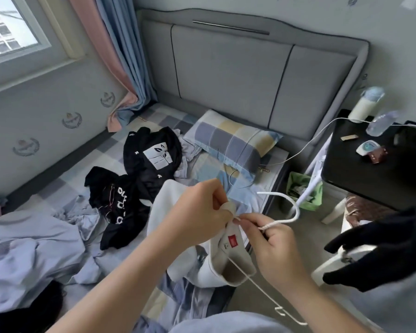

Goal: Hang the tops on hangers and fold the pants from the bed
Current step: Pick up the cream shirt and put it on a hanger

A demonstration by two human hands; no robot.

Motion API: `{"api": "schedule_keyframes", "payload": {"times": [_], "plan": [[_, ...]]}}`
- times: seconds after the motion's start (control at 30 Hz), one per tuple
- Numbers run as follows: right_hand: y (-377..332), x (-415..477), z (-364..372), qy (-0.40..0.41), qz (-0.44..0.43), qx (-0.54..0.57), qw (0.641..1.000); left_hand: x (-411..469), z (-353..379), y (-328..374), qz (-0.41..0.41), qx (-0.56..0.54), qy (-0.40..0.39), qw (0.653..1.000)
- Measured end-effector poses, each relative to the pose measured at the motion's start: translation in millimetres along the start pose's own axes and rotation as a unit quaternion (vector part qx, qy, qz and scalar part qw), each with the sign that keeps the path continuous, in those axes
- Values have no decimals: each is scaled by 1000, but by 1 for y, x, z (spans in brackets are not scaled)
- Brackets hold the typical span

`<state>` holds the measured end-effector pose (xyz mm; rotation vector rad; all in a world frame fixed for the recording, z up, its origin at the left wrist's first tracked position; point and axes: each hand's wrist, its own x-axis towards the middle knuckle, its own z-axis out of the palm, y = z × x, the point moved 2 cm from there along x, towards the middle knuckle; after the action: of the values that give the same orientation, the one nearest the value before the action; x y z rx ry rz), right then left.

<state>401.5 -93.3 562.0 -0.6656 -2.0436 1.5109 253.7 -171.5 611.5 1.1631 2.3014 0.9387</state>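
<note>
Checked bed point(120, 145) — L hand point(202, 210) pinches soft white top point(165, 212), R hand point(274, 246) grips thin curved hanger point(291, 207).

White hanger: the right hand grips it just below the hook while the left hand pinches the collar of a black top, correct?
One thing is off: the top is white, not black. The head view shows the right hand gripping the white hanger just below the hook while the left hand pinches the collar of the white top.
</note>
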Motion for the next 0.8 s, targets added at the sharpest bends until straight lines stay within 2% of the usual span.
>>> {"api": "schedule_keyframes", "payload": {"times": [0.1, 0.17, 0.23, 0.3, 0.43, 0.53, 0.67, 0.8], "plan": [[-4, -1, -6, -1, -5, 53, 999, -9, -1, 3, 67, -4, -23, 997], [-5, 4, -16, -2, -21, 60, 998, -14, -7, 2, 137, 102, -8, 985], [-6, 8, -30, -16, -32, 62, 997, -14, -18, -2, 202, 249, 60, 945], [-6, 12, -45, -31, -31, 72, 996, -10, -32, -6, 228, 297, 80, 924], [-12, 25, -72, -85, -58, 37, 994, -4, -50, -16, 293, 255, 82, 918], [-15, 37, -84, -79, -65, -24, 994, -4, -52, -11, 313, 227, 101, 917], [-6, 38, -87, -41, -50, -31, 997, -8, -44, -3, 305, 238, 98, 917], [-6, 30, -82, -30, -37, -8, 999, -11, -31, 3, 269, 269, 55, 923]]}}
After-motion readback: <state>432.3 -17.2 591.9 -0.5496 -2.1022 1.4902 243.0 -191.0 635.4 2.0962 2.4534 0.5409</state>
